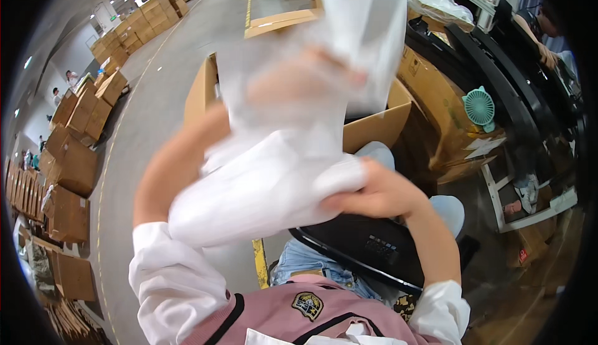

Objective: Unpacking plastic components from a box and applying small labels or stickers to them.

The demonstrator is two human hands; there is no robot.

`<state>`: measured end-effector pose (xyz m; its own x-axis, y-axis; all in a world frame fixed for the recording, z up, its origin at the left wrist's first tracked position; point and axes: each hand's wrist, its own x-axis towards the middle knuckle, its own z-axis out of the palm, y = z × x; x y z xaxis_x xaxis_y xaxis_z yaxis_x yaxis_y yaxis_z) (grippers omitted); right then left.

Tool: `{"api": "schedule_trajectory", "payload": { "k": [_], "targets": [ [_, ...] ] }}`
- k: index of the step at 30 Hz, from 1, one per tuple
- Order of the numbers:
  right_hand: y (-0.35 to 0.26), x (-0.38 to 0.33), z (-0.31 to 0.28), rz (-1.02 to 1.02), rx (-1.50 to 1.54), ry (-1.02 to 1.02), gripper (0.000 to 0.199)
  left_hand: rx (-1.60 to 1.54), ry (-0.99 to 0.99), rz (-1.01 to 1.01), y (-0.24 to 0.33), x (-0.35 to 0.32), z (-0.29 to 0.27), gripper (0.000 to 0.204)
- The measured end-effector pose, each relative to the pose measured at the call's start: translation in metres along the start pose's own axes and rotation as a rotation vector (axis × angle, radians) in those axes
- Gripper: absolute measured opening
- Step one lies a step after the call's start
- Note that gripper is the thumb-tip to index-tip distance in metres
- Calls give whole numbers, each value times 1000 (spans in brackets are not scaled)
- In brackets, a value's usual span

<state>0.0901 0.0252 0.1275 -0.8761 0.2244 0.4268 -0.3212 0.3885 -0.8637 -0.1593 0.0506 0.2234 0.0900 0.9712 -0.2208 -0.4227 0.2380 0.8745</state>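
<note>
A large white bundle of soft, foam-like sheeting (249,192) spans both my forearms, and a loose white length (367,21) rises from it. My right hand (380,189) is closed round the bundle's right end, thumb and fingers pressing into it. Farther up, my left hand (299,80) is reaching across the sheeting; motion smears its fingers, and whether they grip is unclear. Below the bundle, a glossy black panel (367,251) with a curved edge rests across my lap. Just ahead stands an open cardboard box (374,130), its inside mostly covered by the white sheeting.
Long black panels (492,77) lean at the right, with a teal fan (479,107) before them. A co-worker's hand (548,57) touches a panel there. Lower right stands a white frame (539,211). Stacked cartons (68,214) line the left, beyond a yellow floor line (103,177).
</note>
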Motion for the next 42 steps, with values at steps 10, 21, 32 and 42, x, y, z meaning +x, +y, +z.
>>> {"api": "schedule_trajectory", "payload": {
  "k": [10,21,32,42],
  "targets": [
    [32,-67,-61,496,-8,914,12,1308,-344,731,-160,30,39,44],
    [-6,-185,-90,381,-516,1411,11,1770,-444,1331,-278,235,129,13],
    [-6,-232,-67,517,-497,1420,7,1803,-1536,349,-392,202,132,35],
    [9,-206,-75,456,75,1311,22,1635,-22,1033,-147,182,60,27]
  ]
}}
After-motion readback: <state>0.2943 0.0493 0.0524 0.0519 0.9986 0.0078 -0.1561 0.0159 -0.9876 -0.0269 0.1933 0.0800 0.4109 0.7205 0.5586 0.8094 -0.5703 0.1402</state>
